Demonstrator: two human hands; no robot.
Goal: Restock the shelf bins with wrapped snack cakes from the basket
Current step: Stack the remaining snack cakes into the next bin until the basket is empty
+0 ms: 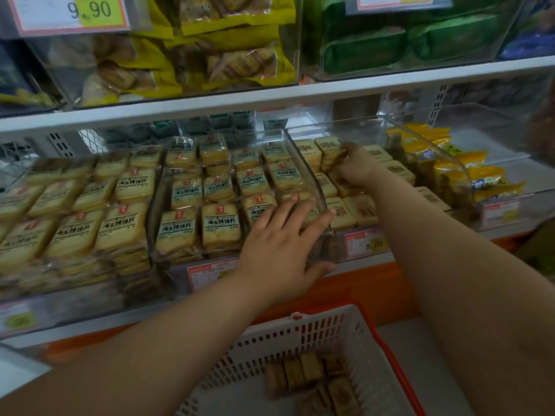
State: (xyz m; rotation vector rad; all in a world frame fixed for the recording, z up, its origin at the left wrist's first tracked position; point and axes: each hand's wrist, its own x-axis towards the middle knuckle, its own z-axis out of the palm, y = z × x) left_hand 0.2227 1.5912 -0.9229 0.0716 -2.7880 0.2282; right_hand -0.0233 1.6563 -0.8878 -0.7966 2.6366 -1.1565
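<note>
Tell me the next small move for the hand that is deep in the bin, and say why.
Probably let go of the snack cake and draw the right hand back toward the basket. Its fingers are curled on a cake already down among the rows in the clear bin, the left hand rests on the bin's corner, and more cakes wait in the basket.

A shop; price tags (69, 12) on stocked shelf bins (303, 163)
</note>
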